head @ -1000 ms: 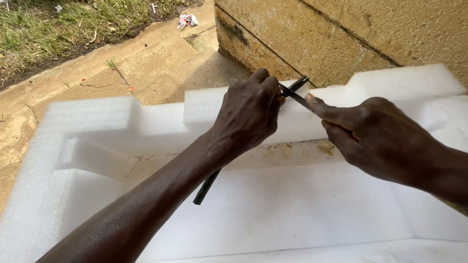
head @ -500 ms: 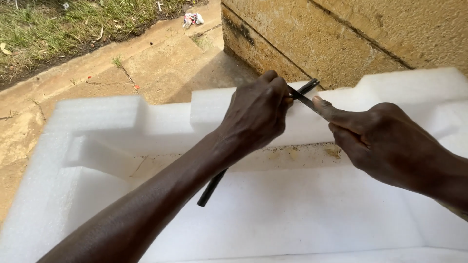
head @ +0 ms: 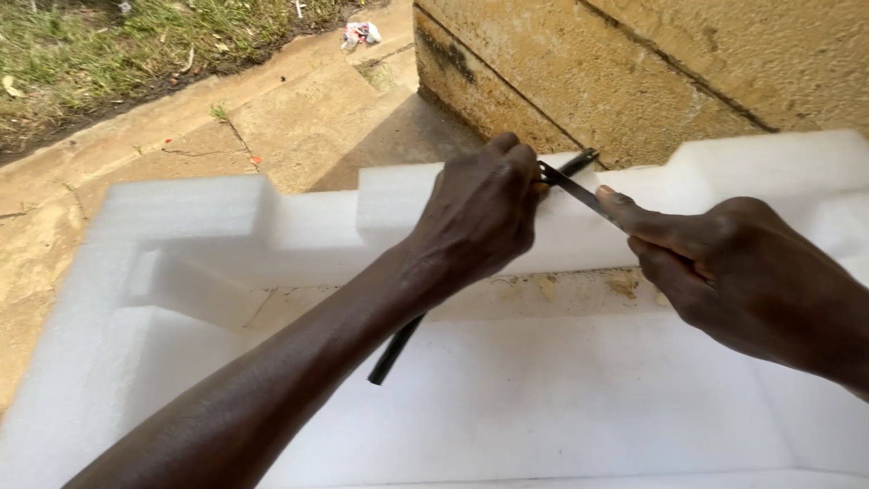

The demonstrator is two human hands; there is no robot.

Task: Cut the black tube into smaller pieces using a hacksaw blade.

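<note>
My left hand [head: 480, 213] is closed around a thin black rod [head: 395, 349], which runs from below my wrist up past my knuckles to a tip near the wall. My right hand [head: 724, 272] grips a narrow dark blade [head: 570, 186], index finger laid along its back, and the blade's edge meets the rod just beyond my left fingers. Both hands hover over a large white foam packing tray [head: 181, 235] with raised blocks along its far rim.
A rough tan block wall [head: 688, 63] rises right behind the foam. A cracked concrete path [head: 272, 109] runs to the left, with grass [head: 100, 45] beyond it and a bit of litter [head: 360, 33] at the wall's corner.
Both hands and the rod sit slightly higher and further right in view than one second ago. The blade stays against the rod.
</note>
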